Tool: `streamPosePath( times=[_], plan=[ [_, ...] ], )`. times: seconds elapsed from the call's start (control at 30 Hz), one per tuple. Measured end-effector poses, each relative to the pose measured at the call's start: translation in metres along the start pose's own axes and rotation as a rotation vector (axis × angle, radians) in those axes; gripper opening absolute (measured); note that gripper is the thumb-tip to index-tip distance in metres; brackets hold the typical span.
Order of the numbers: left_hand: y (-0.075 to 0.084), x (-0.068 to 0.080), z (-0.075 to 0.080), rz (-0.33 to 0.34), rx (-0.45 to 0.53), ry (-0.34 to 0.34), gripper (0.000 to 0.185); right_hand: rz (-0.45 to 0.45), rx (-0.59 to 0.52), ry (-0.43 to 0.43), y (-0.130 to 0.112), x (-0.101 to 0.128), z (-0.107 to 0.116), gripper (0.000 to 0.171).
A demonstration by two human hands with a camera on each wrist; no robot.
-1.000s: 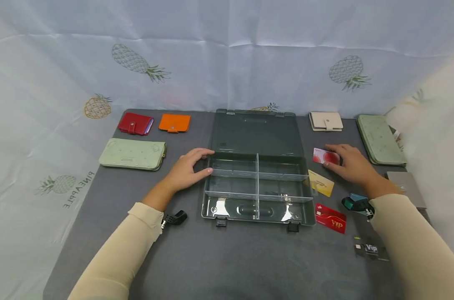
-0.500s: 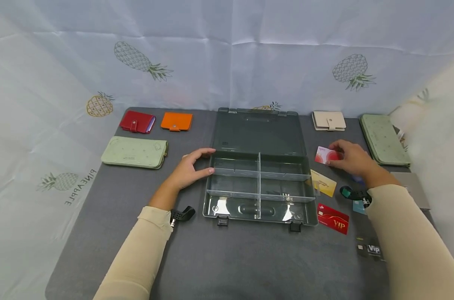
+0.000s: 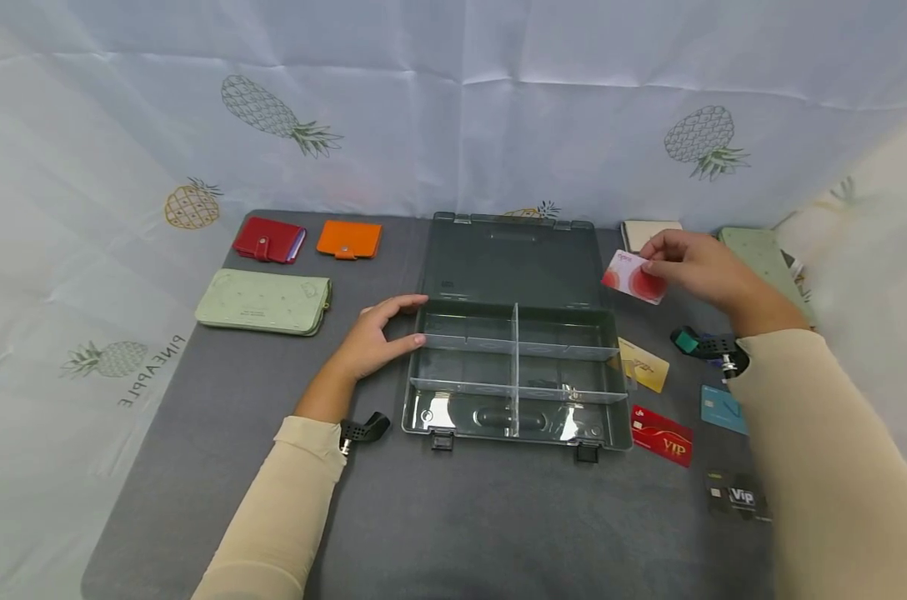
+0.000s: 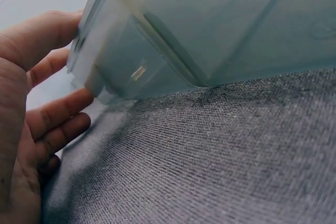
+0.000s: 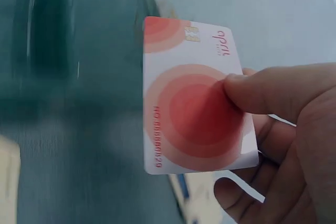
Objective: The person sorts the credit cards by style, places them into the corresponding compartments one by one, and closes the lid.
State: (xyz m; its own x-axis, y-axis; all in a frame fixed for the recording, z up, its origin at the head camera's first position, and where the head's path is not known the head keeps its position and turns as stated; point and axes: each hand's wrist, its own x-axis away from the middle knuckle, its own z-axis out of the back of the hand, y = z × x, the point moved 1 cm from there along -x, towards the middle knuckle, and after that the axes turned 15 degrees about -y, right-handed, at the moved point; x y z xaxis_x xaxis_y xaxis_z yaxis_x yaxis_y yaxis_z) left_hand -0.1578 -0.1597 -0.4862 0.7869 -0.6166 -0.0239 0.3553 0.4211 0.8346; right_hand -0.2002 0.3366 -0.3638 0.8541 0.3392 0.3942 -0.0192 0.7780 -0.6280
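Observation:
My right hand (image 3: 697, 268) pinches a white and red card (image 5: 194, 108) between thumb and fingers. The card is lifted, tilted, beside the right edge of the open lid of a clear grey divided box (image 3: 464, 367). The right wrist view shows its chip, red circles and printed number. My left hand (image 3: 374, 337) rests at the box's left side, its fingertips (image 4: 81, 97) right at the box wall, thumb and fingers spread. Right of the box lie a yellow card (image 3: 647, 367), a red VIP card (image 3: 662, 435), a blue card (image 3: 724, 408) and a black Vip card (image 3: 737, 496).
At the back left are a red wallet (image 3: 268, 240), an orange card holder (image 3: 350, 240) and a green long wallet (image 3: 264, 302). A cream wallet (image 3: 644, 232) and another green wallet (image 3: 757, 254) stand at the back right, partly behind my right hand. A pineapple-print cloth (image 3: 453, 125) hangs behind.
My right hand has picked the white and red card up off the table and moved it up and left toward the box lid. The left hand stays at the box's left side.

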Motion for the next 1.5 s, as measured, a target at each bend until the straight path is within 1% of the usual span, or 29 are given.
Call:
streamPosePath(
  times=[0.13,0.2,0.27,0.4,0.63,0.77,1.0,1.17,1.27,1.4,1.5],
  plan=[
    [0.000,0.002,0.000,0.001,-0.019,0.005,0.064,0.089,-0.067,-0.055,-0.034,-0.016,-0.016,0.020],
    [0.000,0.003,0.000,-0.002,-0.023,0.007,0.065,0.143,-0.085,-0.082,-0.048,-0.026,-0.026,0.018],
    [-0.001,0.003,0.000,-0.005,-0.028,0.009,0.065,0.172,-0.099,-0.111,-0.061,-0.034,-0.037,0.015],
    [-0.002,0.003,-0.001,-0.002,-0.039,0.011,0.065,0.202,-0.118,-0.159,-0.081,-0.047,-0.057,0.013],
    [-0.003,0.001,-0.002,-0.009,-0.043,0.010,0.064,0.276,-0.177,-0.214,-0.108,-0.067,-0.092,0.012],
    [-0.005,0.001,-0.002,-0.005,-0.043,0.013,0.064,0.291,-0.172,-0.230,-0.122,-0.074,-0.110,0.010],
    [-0.006,0.002,-0.002,-0.005,-0.051,0.018,0.063,0.259,-0.097,-0.198,-0.138,-0.082,-0.136,0.006],
    [-0.006,0.002,-0.001,-0.003,-0.052,0.012,0.063,0.264,0.004,-0.211,-0.144,-0.085,-0.151,0.006],
    [-0.006,0.002,-0.002,-0.002,-0.050,0.013,0.063,0.277,0.089,-0.202,-0.146,-0.084,-0.157,0.007],
    [-0.006,0.002,-0.002,-0.008,-0.050,0.015,0.063,0.284,0.217,-0.154,-0.148,-0.082,-0.161,0.011],
    [-0.005,0.001,-0.002,-0.009,-0.051,0.016,0.063,0.287,0.251,-0.121,-0.146,-0.081,-0.162,0.014]
  ],
)
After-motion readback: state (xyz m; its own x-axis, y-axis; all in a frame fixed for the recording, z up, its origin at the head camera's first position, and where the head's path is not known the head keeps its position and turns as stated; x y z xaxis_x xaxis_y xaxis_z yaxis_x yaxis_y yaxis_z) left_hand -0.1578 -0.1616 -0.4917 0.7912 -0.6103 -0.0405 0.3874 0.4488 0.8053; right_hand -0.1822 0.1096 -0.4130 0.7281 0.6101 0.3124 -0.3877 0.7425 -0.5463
